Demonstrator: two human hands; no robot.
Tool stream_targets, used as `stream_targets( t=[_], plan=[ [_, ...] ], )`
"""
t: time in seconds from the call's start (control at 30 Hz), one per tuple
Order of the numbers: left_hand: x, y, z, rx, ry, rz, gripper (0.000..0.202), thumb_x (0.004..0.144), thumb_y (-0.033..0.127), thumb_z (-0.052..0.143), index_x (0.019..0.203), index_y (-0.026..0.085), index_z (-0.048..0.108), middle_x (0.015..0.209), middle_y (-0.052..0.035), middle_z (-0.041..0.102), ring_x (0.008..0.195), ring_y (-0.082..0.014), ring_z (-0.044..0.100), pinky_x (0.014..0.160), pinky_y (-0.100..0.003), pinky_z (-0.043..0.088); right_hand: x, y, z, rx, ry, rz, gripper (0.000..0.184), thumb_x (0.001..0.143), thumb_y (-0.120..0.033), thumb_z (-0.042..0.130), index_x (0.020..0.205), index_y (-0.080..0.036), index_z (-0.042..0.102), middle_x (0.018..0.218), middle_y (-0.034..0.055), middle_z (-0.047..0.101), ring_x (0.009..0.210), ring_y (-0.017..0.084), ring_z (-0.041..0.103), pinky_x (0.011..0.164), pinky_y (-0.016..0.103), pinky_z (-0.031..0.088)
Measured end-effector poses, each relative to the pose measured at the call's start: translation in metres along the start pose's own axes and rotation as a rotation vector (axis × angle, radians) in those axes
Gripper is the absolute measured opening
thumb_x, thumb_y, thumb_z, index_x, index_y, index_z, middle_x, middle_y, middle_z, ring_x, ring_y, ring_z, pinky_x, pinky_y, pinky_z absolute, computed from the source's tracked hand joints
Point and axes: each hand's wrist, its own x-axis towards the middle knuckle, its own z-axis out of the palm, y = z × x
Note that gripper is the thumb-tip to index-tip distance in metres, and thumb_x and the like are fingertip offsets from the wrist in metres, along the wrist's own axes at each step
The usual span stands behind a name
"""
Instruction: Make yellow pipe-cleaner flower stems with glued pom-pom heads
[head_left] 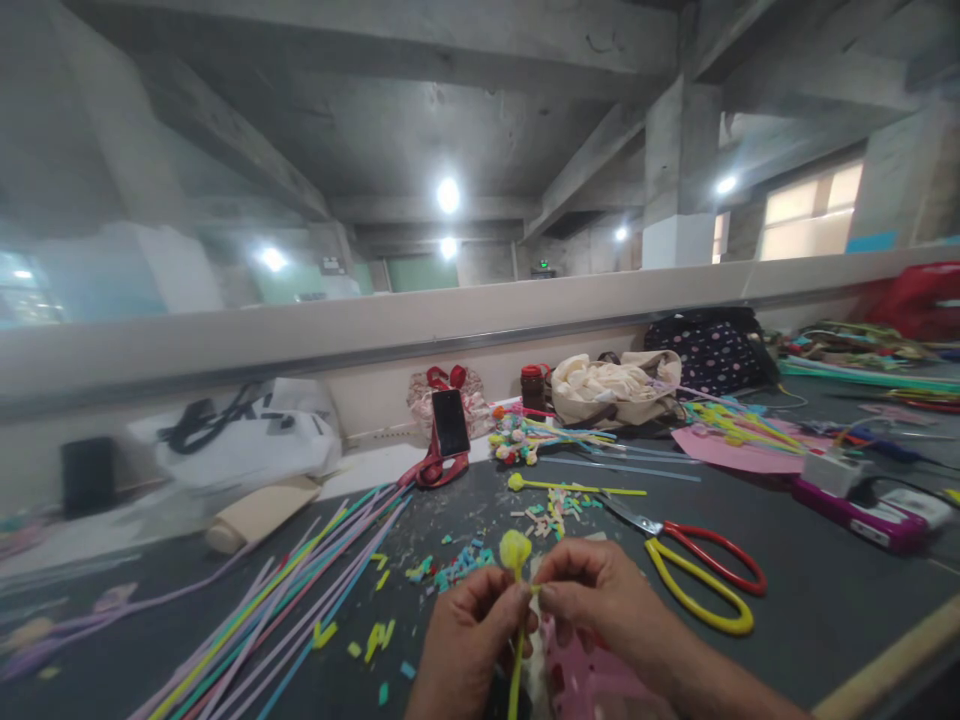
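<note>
hands pinched shut: left hand and right hand both gripping yellow pipe cleaner near scissors.

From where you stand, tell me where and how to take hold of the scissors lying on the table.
Grip the scissors by the handle loops, one red, one yellow, coming from the right. They lie flat on the dark table, blades pointing left and away toward the cut scraps, loops open on the near right. That side looks unobstructed; the right hand is nearest, though both hands now pinch a yellow stem.

scissors right, phone on stand, long sticks left.
</note>
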Motion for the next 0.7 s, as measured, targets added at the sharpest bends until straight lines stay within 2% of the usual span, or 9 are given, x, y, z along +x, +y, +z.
stream_targets(
  t=[0.07, 0.17, 0.33, 0.47, 0.57, 0.7],
  plan=[
    [0.000, -0.001, -0.001, 0.003, -0.037, -0.017, 0.037, 0.052, 0.048, 0.070, 0.050, 0.015, 0.052, 0.044, 0.0003, 0.056, 0.037, -0.0069, 0.044, 0.040, -0.018, 0.029, -0.001, -0.002, -0.001, 0.068, -0.016, 0.023, 0.013, 0.064, -0.024, 0.066, 0.065, -0.012, 0.062, 0.049, -0.0042, 0.057, 0.038, 0.005, 0.048, 0.035, 0.013, 0.031],
    [0.000, -0.004, -0.003, -0.028, -0.100, -0.063, 0.037, 0.052, 0.046, 0.071, 0.050, 0.015, 0.051, 0.043, 0.0001, 0.056, 0.036, -0.0060, 0.043, 0.039, -0.017, 0.028, -0.002, -0.003, -0.003, 0.226, -0.114, 0.100, 0.014, 0.063, -0.023, 0.068, 0.065, -0.011, 0.062, 0.048, -0.0032, 0.058, 0.036, 0.005, 0.050, 0.034, 0.012, 0.032],
    [-0.004, -0.005, -0.001, -0.205, -0.183, -0.150, 0.034, 0.051, 0.042, 0.073, 0.052, 0.014, 0.053, 0.043, 0.0014, 0.055, 0.036, -0.0049, 0.044, 0.040, -0.016, 0.032, 0.000, 0.004, -0.005, 0.344, -0.190, 0.193, 0.024, 0.061, -0.032, 0.071, 0.065, -0.011, 0.059, 0.052, -0.0003, 0.061, 0.034, 0.005, 0.052, 0.032, 0.012, 0.030],
    [-0.008, -0.002, 0.003, -0.326, -0.232, -0.200, 0.030, 0.053, 0.037, 0.074, 0.056, 0.014, 0.055, 0.042, 0.0036, 0.052, 0.033, -0.0032, 0.041, 0.036, -0.014, 0.029, 0.004, 0.008, -0.003, 0.374, -0.201, 0.228, 0.031, 0.056, -0.037, 0.074, 0.061, -0.011, 0.058, 0.051, 0.0005, 0.061, 0.032, 0.004, 0.050, 0.030, 0.012, 0.029],
    [-0.006, -0.001, 0.003, -0.346, -0.235, -0.215, 0.029, 0.056, 0.037, 0.072, 0.055, 0.014, 0.053, 0.041, 0.0039, 0.050, 0.030, -0.0027, 0.039, 0.033, -0.014, 0.027, 0.004, 0.005, -0.001, 0.353, -0.171, 0.209, 0.027, 0.061, -0.035, 0.071, 0.065, -0.010, 0.060, 0.053, -0.0002, 0.060, 0.033, 0.004, 0.050, 0.030, 0.012, 0.029],
    [-0.003, 0.000, 0.000, -0.374, -0.252, -0.264, 0.030, 0.056, 0.036, 0.070, 0.054, 0.015, 0.050, 0.040, 0.0050, 0.047, 0.029, -0.0025, 0.037, 0.032, -0.014, 0.026, -0.001, -0.001, -0.001, 0.084, 0.021, 0.050, 0.014, 0.065, -0.026, 0.066, 0.068, -0.012, 0.063, 0.048, -0.0037, 0.056, 0.036, 0.006, 0.049, 0.033, 0.013, 0.029]
  ],
)
